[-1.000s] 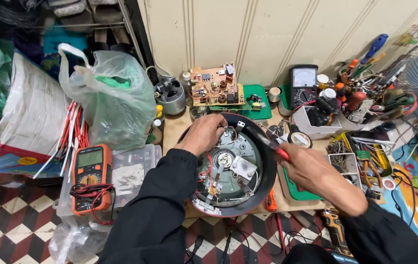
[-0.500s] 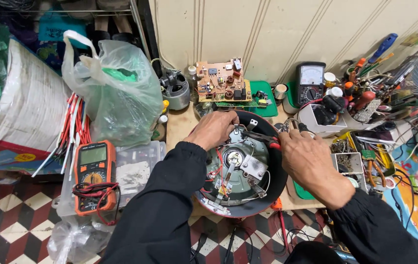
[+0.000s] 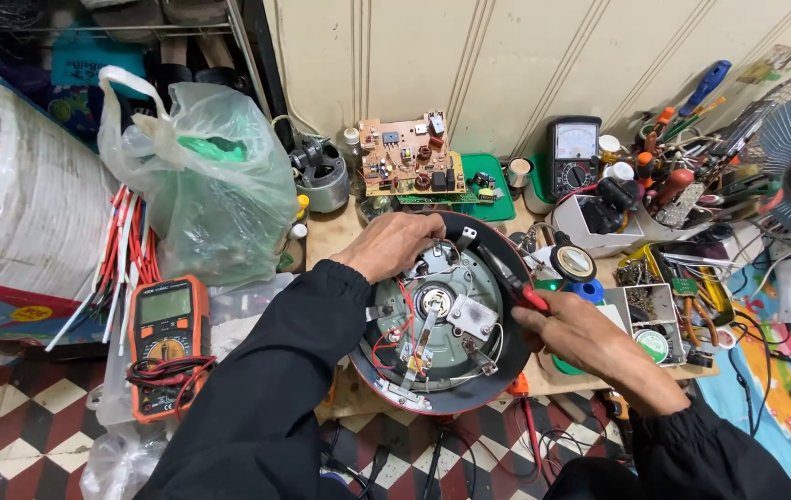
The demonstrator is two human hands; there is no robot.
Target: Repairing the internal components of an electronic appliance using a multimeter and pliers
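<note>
Left hand (image 3: 393,243) steadies cooker base (image 3: 439,315); right hand (image 3: 569,326) grips pliers (image 3: 504,271).

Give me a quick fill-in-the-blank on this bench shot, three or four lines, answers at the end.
1. The left hand rests on the far rim of the round ____-down appliance base.
2. The right hand holds pliers with ____ handles.
3. The orange multimeter lies to the ____ of the appliance base.
4. The bare circuit board leans against the ____.

Answers: upside; red; left; wall
</note>
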